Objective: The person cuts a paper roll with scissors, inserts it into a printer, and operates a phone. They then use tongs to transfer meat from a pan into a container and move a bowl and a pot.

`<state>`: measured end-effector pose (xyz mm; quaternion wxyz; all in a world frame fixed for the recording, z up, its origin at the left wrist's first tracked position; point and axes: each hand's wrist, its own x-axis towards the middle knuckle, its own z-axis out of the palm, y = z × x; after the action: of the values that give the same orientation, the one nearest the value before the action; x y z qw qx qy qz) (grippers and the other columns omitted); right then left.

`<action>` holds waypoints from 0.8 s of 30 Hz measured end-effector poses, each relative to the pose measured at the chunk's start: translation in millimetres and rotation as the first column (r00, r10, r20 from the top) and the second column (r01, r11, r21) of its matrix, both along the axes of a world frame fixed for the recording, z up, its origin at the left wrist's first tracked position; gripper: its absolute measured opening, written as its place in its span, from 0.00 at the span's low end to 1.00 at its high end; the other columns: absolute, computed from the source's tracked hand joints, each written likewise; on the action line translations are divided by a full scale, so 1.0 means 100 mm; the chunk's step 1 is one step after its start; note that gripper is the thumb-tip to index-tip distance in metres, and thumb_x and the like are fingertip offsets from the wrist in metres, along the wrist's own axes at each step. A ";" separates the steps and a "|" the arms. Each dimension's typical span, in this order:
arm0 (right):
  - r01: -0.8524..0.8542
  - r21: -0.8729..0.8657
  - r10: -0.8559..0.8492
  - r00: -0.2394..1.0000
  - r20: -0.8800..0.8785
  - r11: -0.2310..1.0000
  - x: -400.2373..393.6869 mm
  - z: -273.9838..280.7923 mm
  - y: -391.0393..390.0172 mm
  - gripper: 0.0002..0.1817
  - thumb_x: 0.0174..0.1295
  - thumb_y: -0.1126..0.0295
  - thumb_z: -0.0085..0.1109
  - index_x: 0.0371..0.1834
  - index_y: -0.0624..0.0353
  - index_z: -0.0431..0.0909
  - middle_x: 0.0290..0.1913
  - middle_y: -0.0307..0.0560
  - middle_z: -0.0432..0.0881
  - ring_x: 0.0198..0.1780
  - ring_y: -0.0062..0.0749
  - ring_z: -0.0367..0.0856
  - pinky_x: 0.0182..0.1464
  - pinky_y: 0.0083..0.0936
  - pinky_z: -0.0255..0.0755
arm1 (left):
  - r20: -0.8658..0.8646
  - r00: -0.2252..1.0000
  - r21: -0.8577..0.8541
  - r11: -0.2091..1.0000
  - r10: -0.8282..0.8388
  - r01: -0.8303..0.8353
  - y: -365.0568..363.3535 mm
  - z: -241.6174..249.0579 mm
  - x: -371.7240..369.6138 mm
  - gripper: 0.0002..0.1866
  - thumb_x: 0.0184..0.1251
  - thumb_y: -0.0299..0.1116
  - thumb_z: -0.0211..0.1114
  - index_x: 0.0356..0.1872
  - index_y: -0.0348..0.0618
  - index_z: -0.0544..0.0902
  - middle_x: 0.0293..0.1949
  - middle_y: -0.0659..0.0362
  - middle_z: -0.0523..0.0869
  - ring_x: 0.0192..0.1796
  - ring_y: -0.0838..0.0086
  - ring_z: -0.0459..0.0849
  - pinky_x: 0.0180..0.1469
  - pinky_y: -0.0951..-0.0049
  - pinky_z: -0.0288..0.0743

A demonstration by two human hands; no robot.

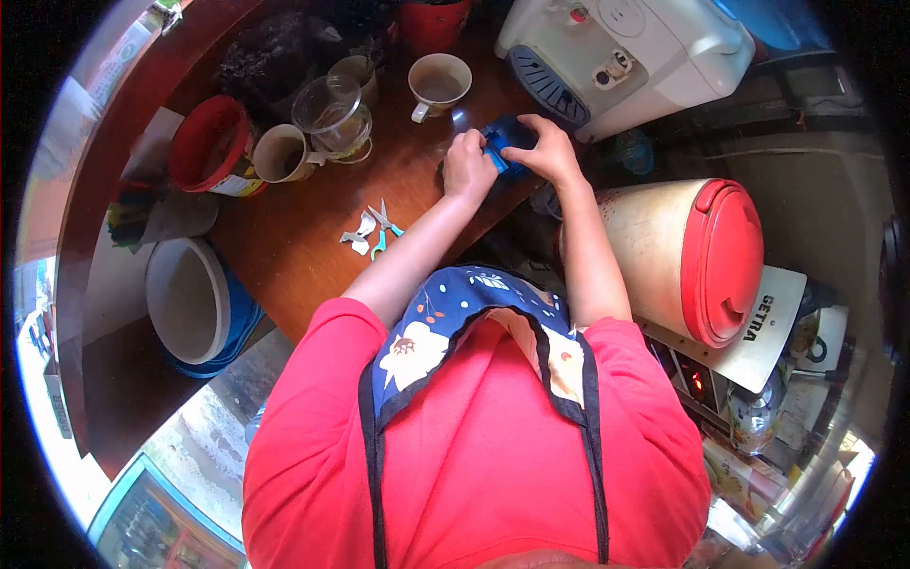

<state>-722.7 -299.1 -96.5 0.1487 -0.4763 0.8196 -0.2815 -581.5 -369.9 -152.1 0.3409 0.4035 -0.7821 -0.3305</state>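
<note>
A shiny blue plastic object (500, 155) lies on the brown table, partly covered by my hands, so its exact kind is hidden. My left hand (469, 168) has its fingers curled onto the near left side of it. Around the right side, my right hand (547, 155) grips the same object between thumb and fingers. Scissors (382, 228) with turquoise handles lie on the table left of my left forearm, blades apart. Beside them are torn white scraps (358, 234). Above my left hand stands a white mug (439, 83).
A water dispenser (626, 62) stands beyond my right hand. A large drum with a red lid (725, 261) is right of my right forearm. At the left are a red bucket (210, 142), a clear cup (332, 114), another mug (282, 155) and a white-and-blue tub (190, 299).
</note>
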 end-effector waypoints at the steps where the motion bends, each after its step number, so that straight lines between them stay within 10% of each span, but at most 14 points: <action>1: -0.003 0.002 0.003 1.000 -0.001 1.000 0.03 0.01 0.01 0.38 0.32 0.53 0.73 0.51 0.59 0.78 0.48 0.57 0.81 0.51 0.47 0.79 0.56 0.35 0.72 | -0.001 1.000 0.002 1.000 0.003 -0.003 0.00 -0.03 0.01 0.07 0.48 0.25 0.64 0.30 0.38 0.78 0.23 0.50 0.82 0.28 0.57 0.84 0.35 0.61 0.77; 16: 0.038 -0.103 -0.056 0.982 -0.182 0.994 0.35 -0.15 0.11 0.36 0.40 0.56 0.72 0.55 0.59 0.74 0.54 0.55 0.76 0.53 0.49 0.77 0.56 0.37 0.72 | -0.046 0.990 0.408 0.907 0.134 -0.104 0.01 -0.14 0.16 0.10 0.43 0.31 0.69 0.25 0.41 0.77 0.18 0.57 0.77 0.23 0.69 0.79 0.28 0.67 0.73; 24: 0.094 -0.109 -0.109 0.985 -0.132 0.990 0.31 -0.10 0.09 0.35 0.38 0.54 0.72 0.52 0.60 0.77 0.51 0.55 0.79 0.53 0.48 0.78 0.56 0.36 0.71 | 0.066 0.997 0.357 0.932 0.049 -0.070 0.01 0.00 0.16 0.06 0.49 0.32 0.63 0.29 0.45 0.79 0.31 0.50 0.84 0.36 0.53 0.84 0.37 0.55 0.76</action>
<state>-691.4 -289.9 -106.1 0.0528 -0.4592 0.8356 -0.2970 -565.1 -369.3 -151.6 0.2493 0.4916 -0.7053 -0.4458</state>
